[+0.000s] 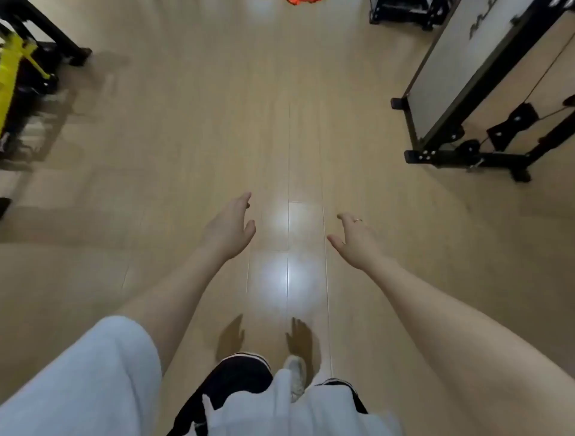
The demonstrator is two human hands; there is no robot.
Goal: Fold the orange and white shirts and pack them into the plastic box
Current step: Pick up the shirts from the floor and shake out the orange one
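Note:
A scrap of the orange shirt (303, 2) shows on the floor at the very top edge, far ahead of me. My left hand (228, 228) and my right hand (354, 239) reach forward over the bare wooden floor, both with relaxed fingers and holding nothing. A ring sits on a finger of my right hand. Neither the white shirt nor the plastic box is in view.
A black metal frame with a white panel (466, 93) stands at the right. Black and yellow equipment (18, 77) stands at the left. Another black frame base (404, 12) sits at the top. The light wooden floor (217, 124) stretches between them. My foot (295, 373) is below.

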